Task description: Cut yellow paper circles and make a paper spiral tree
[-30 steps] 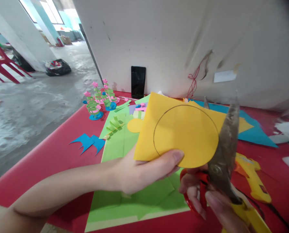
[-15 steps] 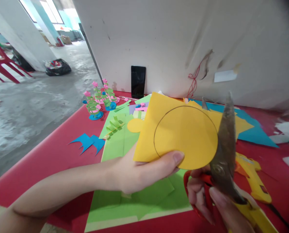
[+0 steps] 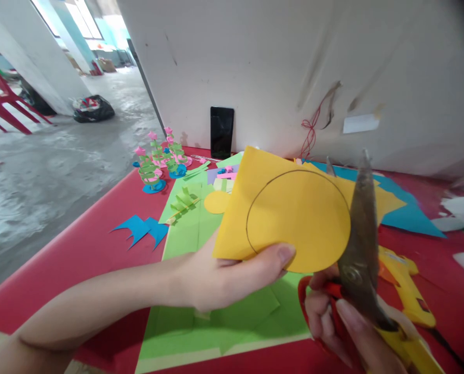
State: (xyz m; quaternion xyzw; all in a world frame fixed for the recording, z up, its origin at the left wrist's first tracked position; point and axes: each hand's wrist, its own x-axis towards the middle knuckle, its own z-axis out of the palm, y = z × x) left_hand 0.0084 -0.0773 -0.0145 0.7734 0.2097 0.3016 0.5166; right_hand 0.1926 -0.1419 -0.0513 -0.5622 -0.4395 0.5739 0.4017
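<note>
Over red table (image 3: pixel 80 259), yellow paper (image 3: pixel 298 218) tops pinched left grip (image 3: pixel 224 280); right grip (image 3: pixel 333 322) clasps scissors (image 3: pixel 362 234).

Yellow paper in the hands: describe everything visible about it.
The yellow paper is a thin, matte sheet with a dark circle drawn on it. Its lower and right edge is cut round along that line; the upper left has a straight edge and a corner. It is held above the red table, facing the camera, pinched at its lower edge by the left hand, thumb in front. The scissors in the right hand straddle its right edge, one blade in front, one behind.
</note>
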